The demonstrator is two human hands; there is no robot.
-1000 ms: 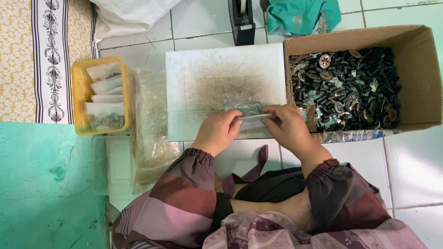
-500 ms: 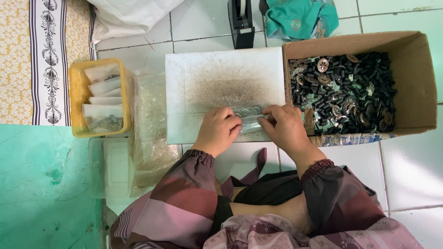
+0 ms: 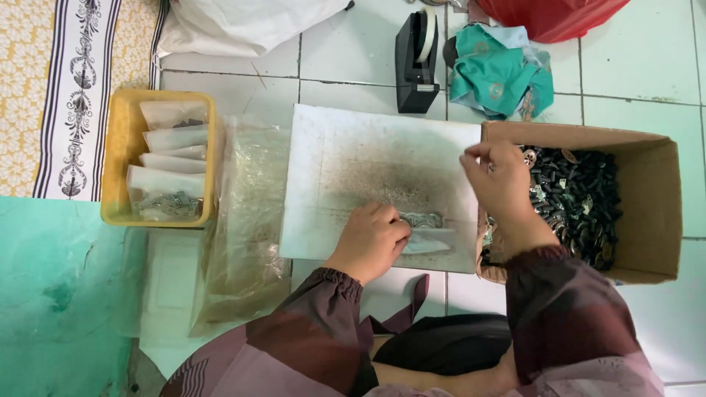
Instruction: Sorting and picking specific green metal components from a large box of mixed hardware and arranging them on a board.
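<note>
Small clear bag [image 3: 426, 234] (partly filled) pinned under left hand [image 3: 373, 239].

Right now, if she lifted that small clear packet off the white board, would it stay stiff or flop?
Probably flop: the small clear packet looks like thin film, lying flat under her left hand. The parts inside likely slide and weight one end.

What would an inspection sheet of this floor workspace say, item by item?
Surface: white tiled floor with a stained white board laid on it.
Job's things: small clear bag on the board; cardboard box of small dark parts.
Clutter: yellow tray of filled bags, stack of clear bags, tape dispenser, teal cloth.
Hands: left hand presses the small clear bag; right hand is raised at the box edge, fingers pinched.
Cables: nothing seen.
Surroundings: patterned mat, green mat.
</note>
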